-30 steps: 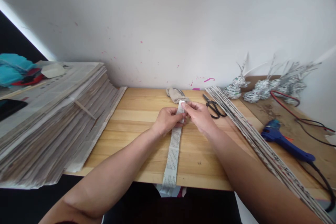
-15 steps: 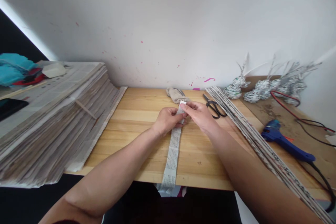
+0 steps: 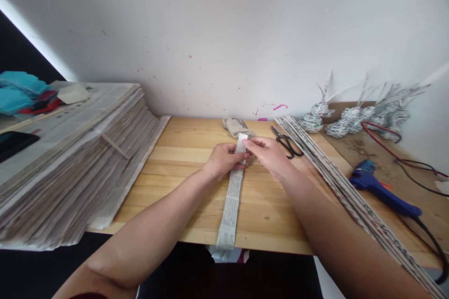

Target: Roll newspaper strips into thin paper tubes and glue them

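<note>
A long folded strip of newspaper [image 3: 230, 205] runs up the middle of the wooden table, its near end hanging over the front edge. My left hand [image 3: 224, 160] pinches the strip from the left, with the thumb on top. From the right, my right hand [image 3: 264, 152] grips it near its far end, the thumb pressing on the paper. The two hands' fingertips almost meet around the strip. Just beyond them lies a beige cloth bundle [image 3: 235, 127]. Black-handled scissors [image 3: 287, 142] rest to the right of my right hand.
A tall stack of newspapers [image 3: 94, 149] fills the left, with a phone [image 3: 16, 144] and blue cloth [image 3: 21, 88] on it. Rolled paper sticks [image 3: 336, 182] lie along the right. Beyond them are a blue glue gun [image 3: 386, 191], a red cable [image 3: 377, 139] and woven paper figures [image 3: 312, 120].
Both hands keep their hold on the newspaper strip. My right thumb and the strip's far end have shifted very slightly; the rest looks the same.
</note>
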### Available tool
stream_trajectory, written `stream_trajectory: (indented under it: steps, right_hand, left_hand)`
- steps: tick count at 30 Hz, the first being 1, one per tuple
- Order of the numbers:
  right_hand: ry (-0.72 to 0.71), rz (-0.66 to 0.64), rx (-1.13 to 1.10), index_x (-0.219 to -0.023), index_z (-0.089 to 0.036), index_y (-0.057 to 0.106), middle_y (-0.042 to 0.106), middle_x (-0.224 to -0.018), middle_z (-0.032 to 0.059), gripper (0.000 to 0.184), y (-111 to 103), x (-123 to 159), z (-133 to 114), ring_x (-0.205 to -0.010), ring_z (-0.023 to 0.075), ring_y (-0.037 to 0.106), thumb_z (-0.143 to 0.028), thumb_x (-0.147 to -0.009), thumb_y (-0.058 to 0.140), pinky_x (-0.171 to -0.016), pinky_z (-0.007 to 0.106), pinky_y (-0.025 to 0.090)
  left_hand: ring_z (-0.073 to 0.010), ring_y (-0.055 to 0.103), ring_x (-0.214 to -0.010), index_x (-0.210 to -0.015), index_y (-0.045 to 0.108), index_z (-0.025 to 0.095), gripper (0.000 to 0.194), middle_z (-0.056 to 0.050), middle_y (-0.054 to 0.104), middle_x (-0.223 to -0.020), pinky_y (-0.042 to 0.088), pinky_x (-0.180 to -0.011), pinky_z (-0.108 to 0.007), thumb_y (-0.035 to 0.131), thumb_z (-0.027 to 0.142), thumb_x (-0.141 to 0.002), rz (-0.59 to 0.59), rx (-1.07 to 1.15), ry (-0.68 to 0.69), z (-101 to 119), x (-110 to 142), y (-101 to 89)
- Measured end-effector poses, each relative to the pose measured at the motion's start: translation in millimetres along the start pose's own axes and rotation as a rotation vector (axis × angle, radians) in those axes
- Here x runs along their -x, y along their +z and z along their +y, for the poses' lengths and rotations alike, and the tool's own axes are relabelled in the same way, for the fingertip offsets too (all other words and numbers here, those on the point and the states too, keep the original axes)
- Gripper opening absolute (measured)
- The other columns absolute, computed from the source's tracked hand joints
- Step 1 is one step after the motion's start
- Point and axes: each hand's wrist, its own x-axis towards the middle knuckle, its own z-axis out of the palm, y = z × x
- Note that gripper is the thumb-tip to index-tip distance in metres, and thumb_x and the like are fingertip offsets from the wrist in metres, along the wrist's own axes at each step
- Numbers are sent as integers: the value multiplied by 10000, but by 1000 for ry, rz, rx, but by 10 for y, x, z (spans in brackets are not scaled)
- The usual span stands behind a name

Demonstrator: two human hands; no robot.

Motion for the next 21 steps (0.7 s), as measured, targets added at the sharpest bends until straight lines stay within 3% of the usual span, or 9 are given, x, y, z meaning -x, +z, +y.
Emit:
stream_trajectory:
  steps: [3, 10, 16, 21]
  right_hand:
    - [22, -3, -21, -811, -178, 765, 694, -710, 19, 304, 4, 7, -12, -659, 165, 581, -461, -712, 720, -604, 275, 443]
    - [23, 5, -12, -667, -180, 726, 585, -544, -7, 280, 8, 4, 13, -574, 147, 519, -452, -718, 685, -540, 270, 383]
    - [4, 25, -39, -679, -179, 691, 605, -587, -5, 273, 40, -28, 109, -551, 132, 496, -437, -759, 650, -527, 264, 374]
    - [41, 85, -169, -716, -171, 722, 669, -667, 23, 255, 94, -44, 143, -595, 143, 551, -423, -684, 740, -563, 272, 424]
  left_hand:
    - [-125, 634, -654, -784, 715, 106, 332, -38, 681, -701, 543, -663, -260, 869, 308, -569, 3, -6, 0, 8, 0, -1]
    - [-131, 634, -649, -740, 694, 109, 290, -47, 683, -696, 533, -640, -256, 843, 313, -598, 11, -47, 11, -20, -16, -3]
    - [-123, 632, -657, -735, 692, 105, 317, -51, 687, -715, 535, -657, -249, 859, 325, -579, 21, -38, 12, -34, -14, 11]
    - [-109, 620, -650, -757, 700, 104, 325, -36, 678, -708, 531, -645, -225, 860, 324, -579, 26, -44, 26, -48, -23, 9]
